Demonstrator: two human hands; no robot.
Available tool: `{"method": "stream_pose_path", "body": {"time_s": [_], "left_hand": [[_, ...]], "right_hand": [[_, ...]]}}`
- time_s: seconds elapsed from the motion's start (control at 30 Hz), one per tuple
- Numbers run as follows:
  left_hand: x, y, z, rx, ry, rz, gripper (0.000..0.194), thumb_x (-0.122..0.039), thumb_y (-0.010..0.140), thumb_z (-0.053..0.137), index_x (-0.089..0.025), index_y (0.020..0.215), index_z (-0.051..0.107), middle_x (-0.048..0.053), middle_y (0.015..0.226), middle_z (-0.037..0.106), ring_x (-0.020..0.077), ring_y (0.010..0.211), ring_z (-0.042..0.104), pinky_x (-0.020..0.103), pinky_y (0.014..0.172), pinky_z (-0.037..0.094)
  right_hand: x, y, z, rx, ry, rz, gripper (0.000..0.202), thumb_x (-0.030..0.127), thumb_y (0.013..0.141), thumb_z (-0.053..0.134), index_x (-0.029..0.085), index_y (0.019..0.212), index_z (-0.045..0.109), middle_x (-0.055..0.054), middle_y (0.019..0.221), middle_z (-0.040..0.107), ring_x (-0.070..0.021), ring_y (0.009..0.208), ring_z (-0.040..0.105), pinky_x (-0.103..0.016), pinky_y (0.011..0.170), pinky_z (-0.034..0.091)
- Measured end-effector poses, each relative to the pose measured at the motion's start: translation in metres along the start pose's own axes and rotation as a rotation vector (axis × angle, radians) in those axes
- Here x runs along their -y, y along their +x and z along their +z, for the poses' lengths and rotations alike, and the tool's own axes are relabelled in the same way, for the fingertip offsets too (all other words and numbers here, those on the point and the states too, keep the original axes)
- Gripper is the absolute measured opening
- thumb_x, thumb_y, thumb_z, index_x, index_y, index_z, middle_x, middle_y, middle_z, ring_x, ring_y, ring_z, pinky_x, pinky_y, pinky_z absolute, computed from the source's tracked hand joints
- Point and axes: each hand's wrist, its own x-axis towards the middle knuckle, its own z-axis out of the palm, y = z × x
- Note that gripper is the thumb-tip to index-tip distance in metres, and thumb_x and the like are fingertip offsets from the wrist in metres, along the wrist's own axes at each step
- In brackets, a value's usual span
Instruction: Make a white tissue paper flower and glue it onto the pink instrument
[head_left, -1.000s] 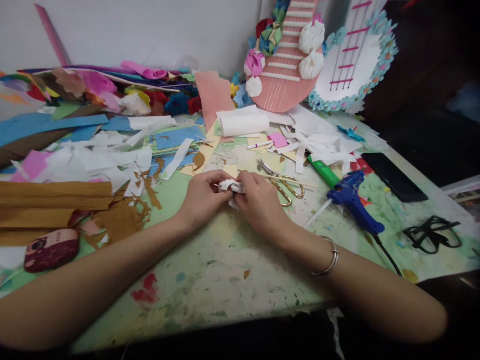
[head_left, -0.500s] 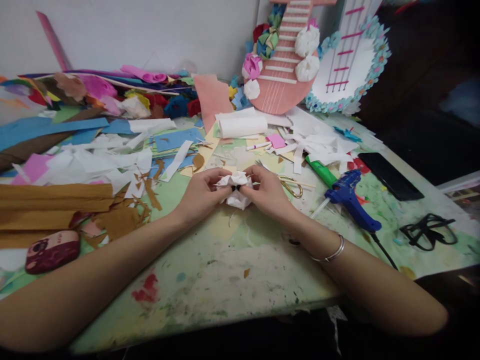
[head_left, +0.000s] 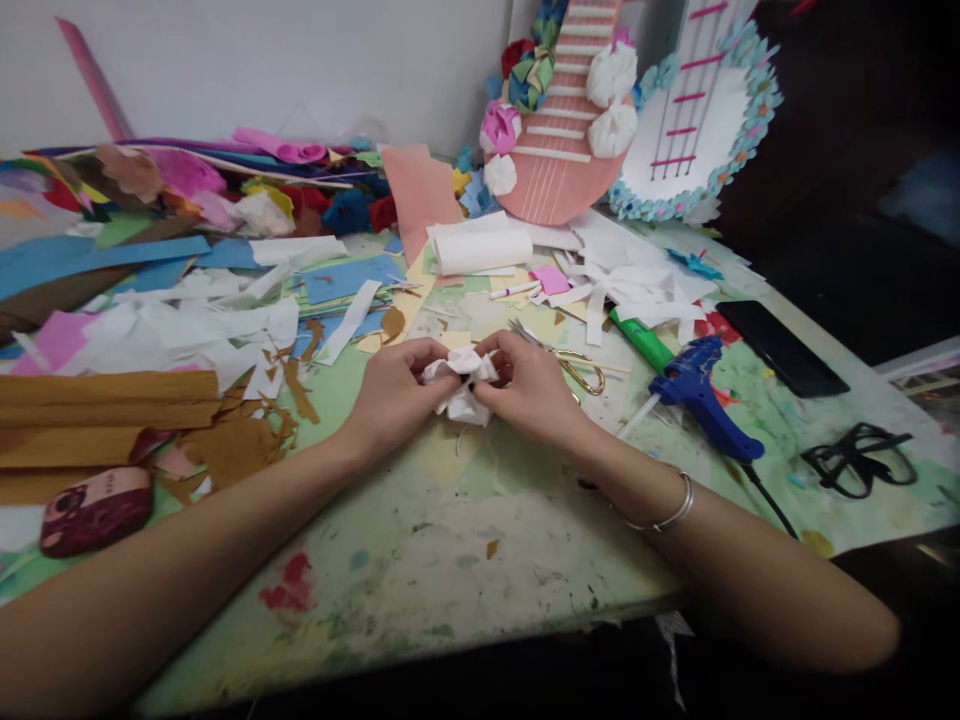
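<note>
A white paper flower (head_left: 465, 402) with crumpled petals is held between my two hands, above the middle of the table. My left hand (head_left: 394, 392) pinches its left side, thumb on the front and fingers behind. On the other side my right hand (head_left: 532, 385) grips the petals between thumb and fingers, its thumb near the flower's centre. Fingertips are partly hidden by the paper. Gold-handled scissors (head_left: 585, 372) lie just beyond my right hand, their blades partly in view.
To the right are a blue glue gun (head_left: 701, 395), a black phone (head_left: 781, 348) and black glasses (head_left: 856, 460). Paper scraps (head_left: 187, 325) and a maroon case (head_left: 97, 510) lie left. A white paper roll (head_left: 484, 250) and flower-trimmed paper guitars (head_left: 562, 185) are at the back.
My fingers have shifted slightly on the white paper flower, and its petals look more spread at the top. My right hand has moved a little lower; the view has shifted slightly.
</note>
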Motion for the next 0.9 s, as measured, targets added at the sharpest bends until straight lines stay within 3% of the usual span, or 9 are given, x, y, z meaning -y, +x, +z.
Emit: {"method": "stream_pose_path", "body": {"time_s": [0.07, 0.2, 0.33, 0.47, 0.57, 0.73, 0.9], "left_hand": [[-0.001, 0.002, -0.004, 0.009, 0.011, -0.037, 0.021, -0.027, 0.064, 0.067, -0.014, 0.081, 0.064, 0.002, 0.069, 0.064, 0.0140, 0.060, 0.056, 0.023, 0.053, 0.042], [-0.002, 0.003, -0.010, 0.136, -0.010, -0.103, 0.039, -0.031, 0.063, 0.066, -0.016, 0.097, 0.059, 0.001, 0.067, 0.062, 0.0154, 0.053, 0.057, 0.025, 0.047, 0.043], [-0.002, 0.001, -0.011, 0.157, 0.166, -0.004, 0.038, -0.031, 0.067, 0.064, -0.016, 0.101, 0.061, -0.003, 0.058, 0.054, 0.0130, 0.052, 0.052, 0.023, 0.047, 0.038], [-0.001, -0.002, -0.010, 0.129, 0.249, 0.093, 0.035, -0.029, 0.069, 0.064, -0.017, 0.102, 0.060, 0.003, 0.081, 0.064, 0.0126, 0.060, 0.055, 0.025, 0.056, 0.043], [0.000, -0.003, -0.010, 0.085, 0.272, 0.125, 0.036, -0.024, 0.069, 0.064, -0.017, 0.103, 0.056, 0.006, 0.099, 0.065, 0.0105, 0.059, 0.054, 0.025, 0.056, 0.044], [0.005, -0.001, -0.010, 0.055, 0.295, 0.177, 0.014, -0.025, 0.072, 0.064, -0.017, 0.082, 0.059, 0.006, 0.094, 0.066, 0.0124, 0.065, 0.057, 0.024, 0.057, 0.045], [0.011, 0.004, -0.013, 0.074, 0.312, 0.248, 0.015, -0.031, 0.075, 0.066, -0.016, 0.077, 0.066, 0.007, 0.095, 0.069, 0.0156, 0.077, 0.062, 0.024, 0.061, 0.047]], "right_hand": [[-0.006, 0.003, -0.005, 0.044, 0.103, 0.035, 0.032, 0.017, 0.067, 0.060, 0.019, 0.099, 0.059, -0.003, 0.084, 0.067, -0.0150, 0.063, 0.060, -0.028, 0.057, 0.045], [-0.016, 0.007, -0.013, 0.138, 0.251, 0.048, 0.039, 0.014, 0.068, 0.060, 0.019, 0.107, 0.057, -0.006, 0.096, 0.067, -0.0146, 0.068, 0.063, -0.029, 0.058, 0.050], [-0.018, 0.005, -0.015, 0.203, 0.271, -0.028, 0.042, 0.010, 0.067, 0.059, 0.018, 0.109, 0.057, -0.006, 0.101, 0.067, -0.0149, 0.073, 0.063, -0.031, 0.066, 0.053], [-0.017, 0.003, -0.017, 0.197, 0.170, -0.093, 0.041, 0.007, 0.067, 0.058, 0.019, 0.106, 0.059, -0.005, 0.106, 0.067, -0.0171, 0.083, 0.064, -0.031, 0.070, 0.053], [-0.016, 0.002, -0.021, 0.162, 0.071, -0.100, 0.033, 0.009, 0.069, 0.059, 0.020, 0.100, 0.061, -0.004, 0.104, 0.068, -0.0167, 0.080, 0.064, -0.030, 0.065, 0.051], [-0.010, 0.001, -0.024, 0.143, -0.064, -0.085, 0.019, 0.014, 0.070, 0.060, 0.019, 0.088, 0.062, -0.001, 0.083, 0.067, -0.0128, 0.061, 0.058, -0.028, 0.059, 0.045], [-0.001, -0.004, -0.023, 0.151, -0.085, -0.055, 0.016, 0.015, 0.072, 0.060, 0.017, 0.088, 0.058, 0.000, 0.079, 0.064, -0.0095, 0.054, 0.053, -0.026, 0.058, 0.040]]}}
